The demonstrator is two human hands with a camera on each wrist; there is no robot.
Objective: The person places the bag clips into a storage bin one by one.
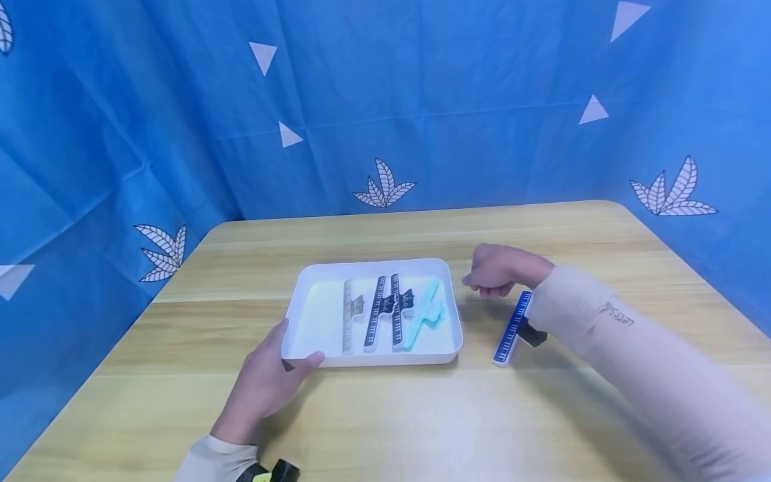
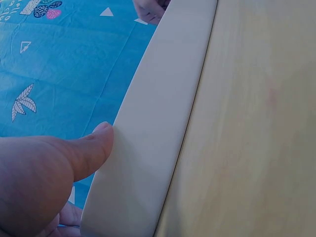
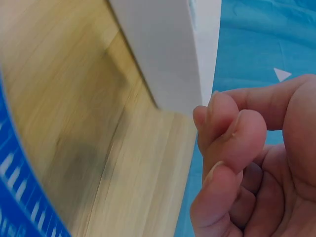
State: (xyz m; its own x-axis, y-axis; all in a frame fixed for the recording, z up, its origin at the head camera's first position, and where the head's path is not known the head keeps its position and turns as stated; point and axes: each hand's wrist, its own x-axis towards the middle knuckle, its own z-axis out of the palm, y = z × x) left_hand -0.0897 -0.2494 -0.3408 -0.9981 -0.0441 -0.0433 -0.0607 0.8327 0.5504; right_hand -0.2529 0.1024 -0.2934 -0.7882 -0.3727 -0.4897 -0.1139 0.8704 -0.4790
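A white tray [image 1: 301,355] stands mid-table. My left hand [image 1: 271,375] grips its near left corner, the thumb [image 2: 94,150] pressed on the near wall; the other fingers are mostly hidden. Inside lie several long clips with piano-key markings: a grey clip [image 1: 347,318], a black clip [image 1: 375,314], a second black clip [image 1: 396,313] and a turquoise clip [image 1: 421,314]. Just beyond the tray's right side hovers my right hand [image 1: 496,271], fingers curled in with nothing between them. A blue clip [image 1: 513,328] is beside the right forearm, partly covered by the sleeve.
The wooden table [image 1: 391,428] has rounded far corners. Behind it and at both sides hangs a blue curtain [image 1: 385,87] with leaf and triangle prints. A small black box [image 1: 533,333] sits under the right wrist, and another black box [image 1: 284,470] at the left wrist.
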